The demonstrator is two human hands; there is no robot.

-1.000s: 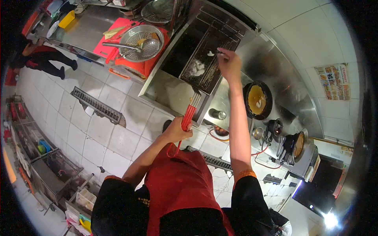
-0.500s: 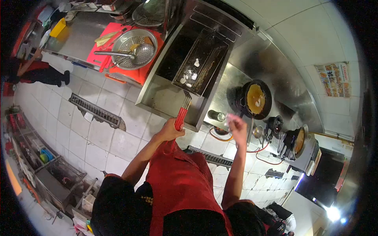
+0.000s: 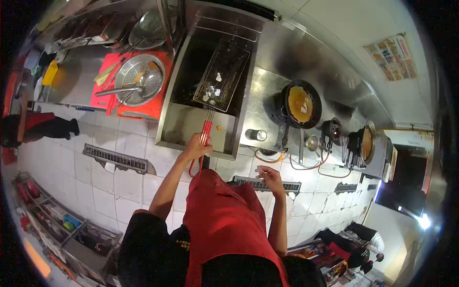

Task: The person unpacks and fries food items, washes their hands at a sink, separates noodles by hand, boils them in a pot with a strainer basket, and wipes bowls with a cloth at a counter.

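Observation:
My left hand (image 3: 195,147) is wrapped around the red handle (image 3: 206,130) of a wire fryer basket (image 3: 230,62). Several small pale pieces of food (image 3: 211,92) lie in the near half of the basket, which rests over the dark well of a steel fryer (image 3: 167,107). My right hand (image 3: 272,181) hovers over the floor in front of the counter, fingers apart, with nothing visible in it. Closest to it on the counter edge is a small metal-and-glass container (image 3: 256,135) lying or standing; I cannot tell which.
A black pan (image 3: 315,112) of amber liquid sits on a burner at right, its handle pointing toward me. Farther right is another pan (image 3: 368,143). At left, a colander (image 3: 125,79) holds a ladle (image 3: 152,80). Other people (image 3: 351,244) are at lower right and far left.
The view has shifted, so the counter appears farther left and higher. My right hand has drawn back from the counter edge, its fingers now spread. My left hand keeps hold of the basket handle.

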